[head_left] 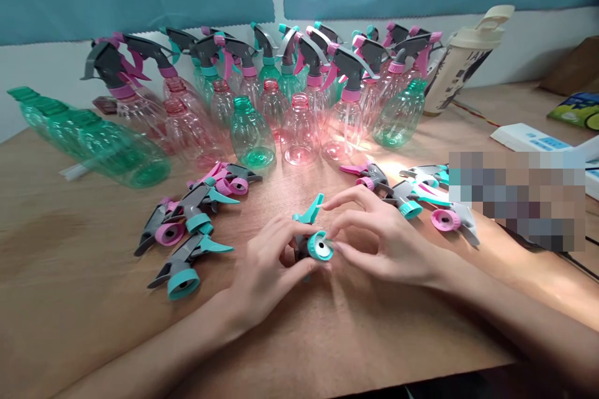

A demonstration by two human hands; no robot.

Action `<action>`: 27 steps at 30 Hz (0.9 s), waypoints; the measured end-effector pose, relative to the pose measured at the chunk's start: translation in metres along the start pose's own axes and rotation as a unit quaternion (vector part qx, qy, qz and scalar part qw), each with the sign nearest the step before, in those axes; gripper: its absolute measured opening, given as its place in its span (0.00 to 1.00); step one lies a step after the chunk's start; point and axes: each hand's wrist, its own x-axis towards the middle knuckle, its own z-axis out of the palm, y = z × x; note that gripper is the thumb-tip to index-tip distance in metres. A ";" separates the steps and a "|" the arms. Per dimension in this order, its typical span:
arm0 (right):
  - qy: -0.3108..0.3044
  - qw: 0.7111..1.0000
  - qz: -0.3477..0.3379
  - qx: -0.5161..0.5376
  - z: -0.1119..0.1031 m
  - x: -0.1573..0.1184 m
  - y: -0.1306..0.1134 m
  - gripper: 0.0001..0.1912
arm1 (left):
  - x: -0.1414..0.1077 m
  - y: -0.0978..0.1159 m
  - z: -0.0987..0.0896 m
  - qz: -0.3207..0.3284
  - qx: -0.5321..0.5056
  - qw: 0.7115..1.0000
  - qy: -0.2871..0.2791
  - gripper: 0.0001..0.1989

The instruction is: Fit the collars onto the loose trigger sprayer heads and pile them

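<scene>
My left hand is closed around a grey spray trigger head with a teal collar and a teal lever. The collar's open side faces right, and a white washer with a dark centre hole shows inside it. Thumb and fingertip of my right hand are pinched together at the washer's right edge, while its index finger reaches towards the lever. More trigger heads lie on both sides: a teal-collared one and a pink-collared one at left, others at right.
Behind my hands stand pink bottles and green bottles, several topped with trigger heads. Nested green bottles lie at left. A cream shaker cup and a white power strip are at right. One area at right is pixelated.
</scene>
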 end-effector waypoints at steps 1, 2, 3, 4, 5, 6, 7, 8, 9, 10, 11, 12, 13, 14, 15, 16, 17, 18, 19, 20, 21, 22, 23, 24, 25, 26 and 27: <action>-0.009 1.000 -0.004 -0.004 0.000 0.000 0.000 0.09 | 0.000 0.000 0.000 0.013 0.005 1.000 0.001 0.15; -0.017 1.000 -0.006 -0.007 0.000 0.000 0.001 0.10 | 0.000 0.001 0.000 0.024 0.010 1.000 0.002 0.15; -0.022 1.000 -0.006 -0.010 0.000 -0.001 0.001 0.10 | 0.001 0.001 0.000 0.032 0.014 0.999 0.003 0.14; -0.027 1.000 -0.006 -0.012 0.000 -0.001 0.001 0.10 | 0.001 0.001 0.000 0.039 0.019 0.999 0.004 0.14; -0.030 0.999 -0.004 -0.014 0.000 -0.001 0.001 0.10 | 0.001 0.001 -0.001 0.044 0.024 0.999 0.003 0.13; -0.034 0.999 0.000 -0.015 0.000 -0.001 0.001 0.10 | 0.001 0.001 -0.001 0.047 0.030 0.998 0.003 0.13; -0.037 0.999 0.005 -0.016 -0.001 0.000 0.001 0.09 | 0.001 0.001 -0.001 0.050 0.035 0.998 0.001 0.13; -0.039 0.999 0.009 -0.017 -0.001 0.000 0.000 0.09 | 0.000 0.000 -0.001 0.053 0.039 0.998 -0.002 0.13; -0.041 0.999 0.013 -0.018 -0.002 0.000 0.000 0.09 | 0.000 0.000 -0.001 0.056 0.041 0.998 -0.004 0.14; -0.041 0.999 0.014 -0.020 -0.002 0.000 -0.001 0.09 | 0.000 -0.001 -0.001 0.060 0.042 0.997 -0.005 0.14; -0.039 0.999 0.013 -0.021 -0.002 0.000 -0.001 0.09 | 0.000 -0.001 -0.001 0.064 0.042 0.997 -0.005 0.15; -0.035 0.999 0.010 -0.023 -0.002 0.000 -0.001 0.09 | 0.000 -0.001 -0.001 0.067 0.041 0.997 -0.006 0.15; -0.033 0.999 0.009 -0.025 -0.002 0.000 -0.001 0.10 | 0.000 -0.001 -0.001 0.070 0.040 0.997 -0.005 0.15; -0.030 0.999 0.008 -0.026 -0.002 0.000 -0.001 0.10 | 0.000 -0.001 -0.001 0.071 0.041 0.997 -0.005 0.15; -0.028 0.999 0.007 -0.027 -0.001 -0.001 0.000 0.10 | 0.000 -0.001 -0.001 0.072 0.041 0.997 -0.007 0.15; -0.026 0.999 0.007 -0.027 0.000 -0.001 0.000 0.10 | 0.001 -0.001 -0.001 0.073 0.041 0.996 -0.008 0.15; -0.023 0.999 0.006 -0.028 0.001 -0.001 0.001 0.10 | 0.001 0.000 0.000 0.074 0.041 0.996 -0.008 0.15; -0.018 0.999 0.004 -0.027 0.002 -0.001 0.002 0.11 | 0.001 0.000 0.000 0.073 0.042 0.996 -0.008 0.15; -0.013 1.000 0.000 -0.026 0.004 -0.001 0.002 0.11 | 0.001 0.000 0.000 0.072 0.044 0.996 -0.008 0.15; -0.006 1.000 -0.004 -0.023 0.005 -0.001 0.003 0.11 | 0.001 0.000 0.000 0.069 0.047 0.996 -0.008 0.15; 0.002 1.000 -0.009 -0.020 0.007 -0.001 0.003 0.10 | 0.000 0.000 0.001 0.067 0.050 0.996 -0.009 0.16; 0.009 1.000 -0.013 -0.018 0.009 -0.001 0.003 0.10 | 0.000 -0.001 0.001 0.064 0.054 0.996 -0.009 0.16; 0.015 1.000 -0.017 -0.018 0.010 -0.001 0.003 0.09 | -0.001 -0.001 0.001 0.061 0.058 0.996 -0.009 0.16; 0.020 0.999 -0.019 -0.021 0.011 -0.001 0.003 0.08 | -0.001 -0.001 0.001 0.060 0.061 0.996 -0.009 0.16; 0.024 0.999 -0.018 -0.027 0.013 -0.002 0.003 0.08 | -0.002 -0.002 0.001 0.058 0.063 0.996 -0.010 0.16; 0.029 0.999 -0.017 -0.034 0.013 -0.002 0.003 0.08 | -0.002 -0.002 0.001 0.056 0.063 0.996 -0.012 0.15; 0.034 0.999 -0.016 -0.039 0.014 -0.002 0.003 0.09 | -0.002 -0.002 0.001 0.054 0.063 0.996 -0.015 0.15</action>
